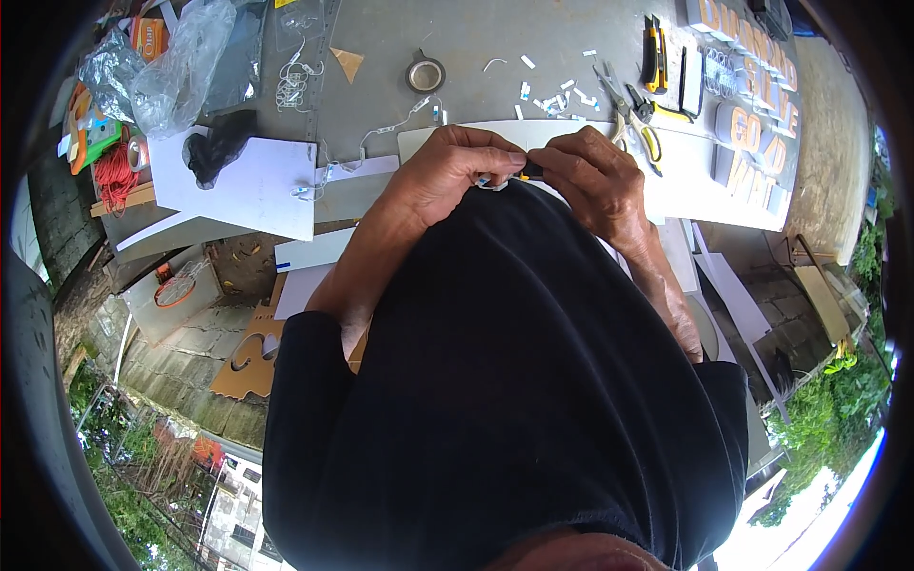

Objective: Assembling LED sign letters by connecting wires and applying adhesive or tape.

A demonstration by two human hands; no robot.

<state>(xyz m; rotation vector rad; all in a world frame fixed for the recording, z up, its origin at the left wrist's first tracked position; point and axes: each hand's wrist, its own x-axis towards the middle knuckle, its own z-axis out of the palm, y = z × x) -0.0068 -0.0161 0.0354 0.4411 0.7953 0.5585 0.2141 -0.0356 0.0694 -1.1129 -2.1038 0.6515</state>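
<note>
My left hand [447, 171] is closed, thumb and fingers pinching a small white module [491, 184] of the LED-string kind, just above my dark shirt front. Close beside it, my right hand [598, 176] has its fingertips pinched around a small black piece [533, 169], whose exact kind I cannot make out. A speck of yellow shows between the two hands. Beyond the left hand, a string of white LED modules [387, 128] on thin wire trails across the grey tabletop [457, 38]. A roll of dark tape [425, 73] lies past it.
White scraps [562, 99], pliers [630, 114], a yellow-and-black utility knife [655, 55] and raised white-sided letters [747, 128] lie at the right. White sheets [248, 190], clear plastic bags [186, 71] and red cord [116, 176] are at the left. A small basketball hoop [175, 288] sits lower left.
</note>
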